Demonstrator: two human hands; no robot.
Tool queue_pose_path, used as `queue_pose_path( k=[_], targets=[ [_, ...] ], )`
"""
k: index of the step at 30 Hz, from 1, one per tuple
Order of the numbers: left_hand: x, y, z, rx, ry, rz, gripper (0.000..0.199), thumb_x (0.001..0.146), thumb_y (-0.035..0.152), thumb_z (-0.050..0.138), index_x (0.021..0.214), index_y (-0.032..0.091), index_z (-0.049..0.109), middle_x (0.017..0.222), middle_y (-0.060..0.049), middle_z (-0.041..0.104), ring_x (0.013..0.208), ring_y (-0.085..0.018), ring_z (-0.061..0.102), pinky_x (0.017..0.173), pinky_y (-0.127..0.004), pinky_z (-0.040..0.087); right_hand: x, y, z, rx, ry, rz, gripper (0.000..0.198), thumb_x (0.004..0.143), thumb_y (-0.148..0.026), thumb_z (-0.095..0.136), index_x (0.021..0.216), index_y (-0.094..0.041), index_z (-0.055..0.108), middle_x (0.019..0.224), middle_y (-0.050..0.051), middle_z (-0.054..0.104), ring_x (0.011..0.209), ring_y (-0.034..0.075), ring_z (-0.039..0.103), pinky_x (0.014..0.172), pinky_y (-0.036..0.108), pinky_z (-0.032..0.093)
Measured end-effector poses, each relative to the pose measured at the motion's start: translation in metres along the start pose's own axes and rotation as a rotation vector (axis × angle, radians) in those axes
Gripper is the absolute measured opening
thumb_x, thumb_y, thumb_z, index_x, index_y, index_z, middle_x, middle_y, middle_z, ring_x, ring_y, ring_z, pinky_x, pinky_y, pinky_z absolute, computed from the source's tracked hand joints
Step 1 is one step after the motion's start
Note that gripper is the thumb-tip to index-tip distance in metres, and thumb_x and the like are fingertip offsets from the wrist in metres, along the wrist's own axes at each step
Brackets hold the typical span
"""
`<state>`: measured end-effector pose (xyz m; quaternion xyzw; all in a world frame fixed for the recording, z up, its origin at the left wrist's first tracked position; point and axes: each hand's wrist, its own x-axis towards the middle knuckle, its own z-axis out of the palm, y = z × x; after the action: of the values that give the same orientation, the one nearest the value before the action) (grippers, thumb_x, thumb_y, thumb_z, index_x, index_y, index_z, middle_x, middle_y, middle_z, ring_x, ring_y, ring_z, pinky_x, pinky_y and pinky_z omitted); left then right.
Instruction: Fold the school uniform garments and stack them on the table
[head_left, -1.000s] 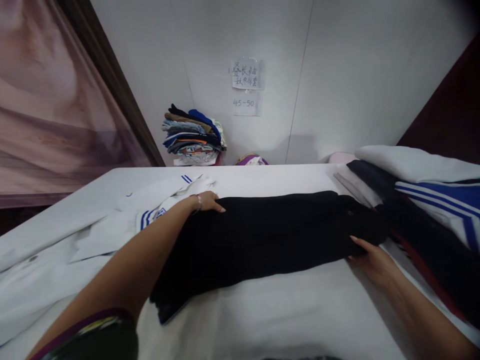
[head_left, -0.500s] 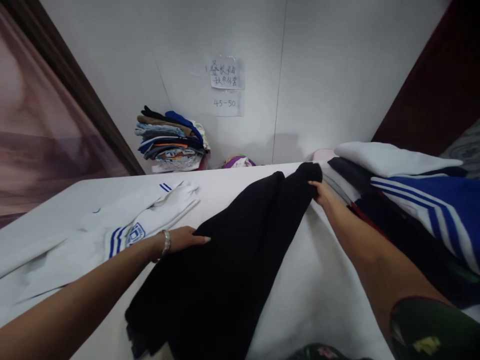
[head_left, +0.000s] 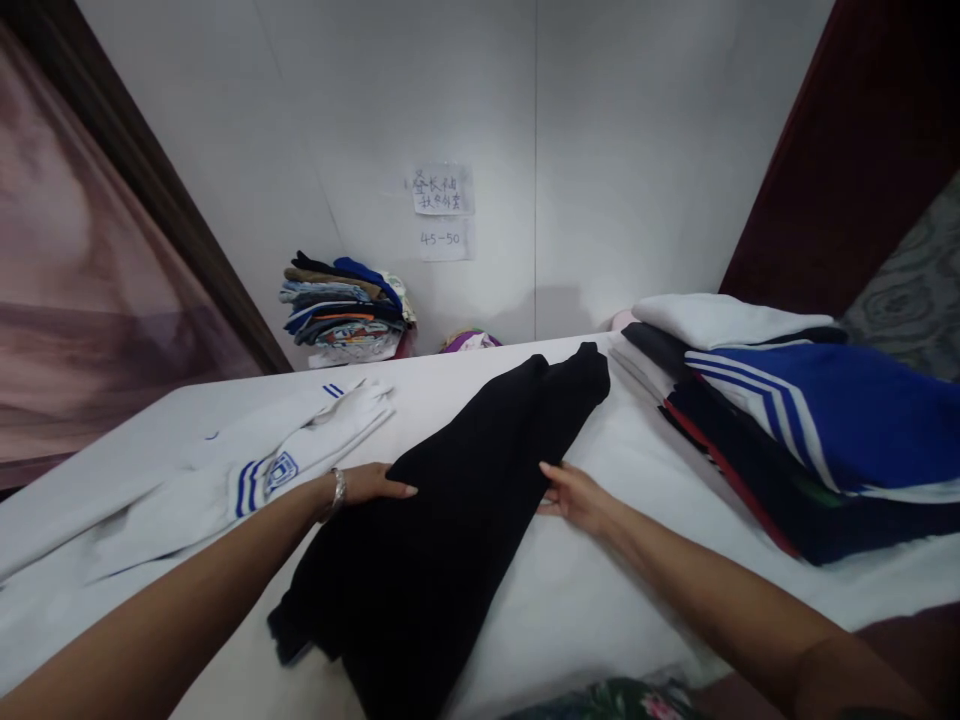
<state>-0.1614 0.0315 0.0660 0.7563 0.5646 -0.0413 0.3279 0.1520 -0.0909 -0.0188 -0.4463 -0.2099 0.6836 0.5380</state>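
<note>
Head view puts the black garment (head_left: 480, 450) in front of me, slanting across the white table (head_left: 592, 590). Over its left edge lies the left hand (head_left: 371, 483), fingers mostly hidden, so I cannot tell its grip. At the right edge, the right hand (head_left: 577, 497) is half open, thumb and fingers touching cloth; whether it pinches, I cannot tell. By my reading the work is partway: clothes at the right (head_left: 810, 430) lie folded and piled, while this piece stays long and the white garment (head_left: 180, 510) lies loose.

Upper wall sheet (head_left: 444, 190) reading "叠长袖 秋冬外套", lower sheet (head_left: 446, 241) "45-50"
</note>
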Motion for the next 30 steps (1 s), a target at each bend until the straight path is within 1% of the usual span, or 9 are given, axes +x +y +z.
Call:
queue_pose_path(
  k=[3, 7, 11, 14, 17, 21, 23, 27, 30],
  targets=[
    [-0.017, 0.011, -0.014, -0.24, -0.217, -0.068, 0.051, 0.055, 0.053, 0.072, 0.096, 0.022, 0.072, 0.103, -0.006, 0.074, 0.097, -0.027, 0.068, 0.088, -0.034, 0.052, -0.016, 0.027, 0.03, 0.004, -0.086, 0.05, 0.032, 0.076, -0.033, 0.072, 0.101, -0.019, 0.059, 0.085, 0.002, 0.068, 0.07, 0.015, 0.063, 0.069, 0.037, 0.057],
    [-0.043, 0.026, -0.021, -0.386, -0.231, -0.078, 0.048, 0.05, 0.046, 0.078, 0.088, 0.018, 0.071, 0.095, -0.008, 0.075, 0.09, -0.029, 0.069, 0.083, -0.036, 0.055, -0.036, 0.03, 0.046, 0.037, -0.042, 0.039, 0.031, 0.072, -0.03, 0.074, 0.096, -0.016, 0.061, 0.078, 0.001, 0.068, 0.066, 0.014, 0.063, 0.061, 0.029, 0.056],
    [-0.068, 0.026, -0.003, -0.452, -0.257, -0.106, 0.051, 0.05, 0.045, 0.078, 0.092, 0.018, 0.07, 0.098, -0.008, 0.074, 0.088, -0.028, 0.069, 0.077, -0.036, 0.056, -0.066, 0.028, 0.04, 0.115, -0.04, -0.005, 0.033, 0.07, -0.029, 0.076, 0.097, -0.016, 0.062, 0.083, 0.002, 0.07, 0.069, 0.015, 0.065, 0.059, 0.026, 0.055],
    [-0.075, 0.015, 0.02, -0.385, -0.27, -0.182, 0.05, 0.043, 0.042, 0.08, 0.086, 0.017, 0.07, 0.091, -0.009, 0.075, 0.081, -0.029, 0.07, 0.071, -0.037, 0.057, -0.086, 0.043, 0.032, 0.067, -0.093, 0.086, 0.033, 0.067, -0.027, 0.078, 0.093, -0.014, 0.063, 0.079, 0.002, 0.069, 0.067, 0.014, 0.065, 0.064, 0.029, 0.056],
    [-0.074, 0.003, 0.034, -0.329, -0.211, -0.165, 0.045, 0.041, 0.039, 0.079, 0.079, 0.019, 0.069, 0.085, -0.007, 0.075, 0.082, -0.029, 0.07, 0.075, -0.037, 0.057, -0.101, 0.059, 0.026, 0.011, -0.191, 0.144, 0.033, 0.066, -0.029, 0.079, 0.091, -0.015, 0.063, 0.078, 0.002, 0.069, 0.068, 0.015, 0.066, 0.071, 0.033, 0.056],
    [-0.074, -0.009, 0.025, -0.193, -0.086, -0.079, 0.043, 0.043, 0.038, 0.075, 0.081, 0.02, 0.067, 0.084, -0.002, 0.075, 0.088, -0.028, 0.069, 0.082, -0.035, 0.054, -0.121, 0.055, 0.012, -0.143, -0.385, 0.27, 0.032, 0.067, -0.032, 0.078, 0.092, -0.017, 0.064, 0.089, 0.006, 0.072, 0.079, 0.02, 0.069, 0.069, 0.034, 0.055],
    [-0.077, -0.014, 0.018, -0.103, -0.07, -0.074, 0.043, 0.044, 0.037, 0.074, 0.083, 0.02, 0.066, 0.086, -0.001, 0.075, 0.091, -0.028, 0.069, 0.083, -0.034, 0.053, -0.129, 0.044, 0.003, -0.25, -0.463, 0.31, 0.033, 0.068, -0.031, 0.077, 0.097, -0.018, 0.066, 0.093, 0.007, 0.072, 0.082, 0.022, 0.07, 0.066, 0.032, 0.054],
    [-0.083, -0.017, 0.018, -0.014, -0.118, -0.129, 0.044, 0.05, 0.031, 0.068, 0.092, 0.019, 0.066, 0.095, -0.003, 0.075, 0.096, -0.027, 0.068, 0.085, -0.032, 0.053, -0.13, 0.016, -0.011, -0.375, -0.479, 0.184, 0.037, 0.072, -0.034, 0.074, 0.105, -0.018, 0.066, 0.093, 0.008, 0.072, 0.081, 0.02, 0.07, 0.066, 0.03, 0.053],
    [-0.085, -0.008, 0.03, 0.221, 0.036, -0.164, 0.06, 0.056, 0.022, 0.063, 0.116, 0.016, 0.062, 0.112, -0.008, 0.071, 0.106, -0.028, 0.064, 0.093, -0.035, 0.049, -0.115, -0.006, -0.016, -0.433, -0.359, 0.026, 0.04, 0.073, -0.037, 0.073, 0.106, -0.016, 0.065, 0.094, 0.008, 0.072, 0.08, 0.018, 0.07, 0.067, 0.03, 0.053]
  ],
)
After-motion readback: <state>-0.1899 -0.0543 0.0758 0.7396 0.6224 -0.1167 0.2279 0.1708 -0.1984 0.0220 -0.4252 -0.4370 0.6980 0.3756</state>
